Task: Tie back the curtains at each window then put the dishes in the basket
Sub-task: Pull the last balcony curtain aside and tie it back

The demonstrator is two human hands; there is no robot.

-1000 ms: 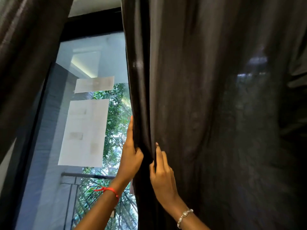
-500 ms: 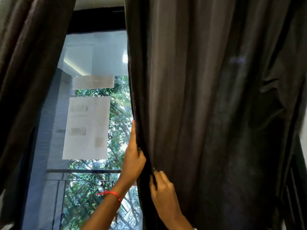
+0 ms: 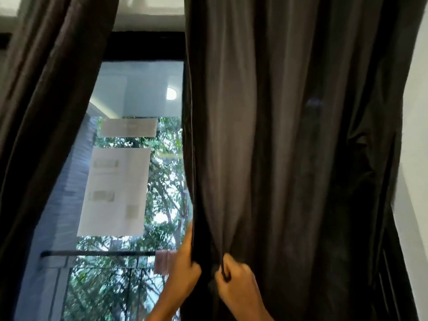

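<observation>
A dark grey curtain (image 3: pixel 289 147) hangs over the right half of the window (image 3: pixel 139 172). My left hand (image 3: pixel 185 272) grips its inner edge from the window side, thumb on the front. My right hand (image 3: pixel 236 283) pinches a fold of the same curtain just to the right, fingers curled round the cloth. A second dark curtain (image 3: pixel 46 112) hangs at the left, pulled aside. No dishes or basket are in view.
Two sheets of paper (image 3: pixel 115 191) are stuck on the glass. A balcony railing (image 3: pixel 97 253) and trees show outside. A white wall (image 3: pixel 416 135) borders the curtain on the right, with a dark window frame (image 3: pixel 391 274) below.
Both hands have slid down the curtain edge and gathered it. My right hand went from flat fingers on the cloth to a curled pinch. The view tilted upward.
</observation>
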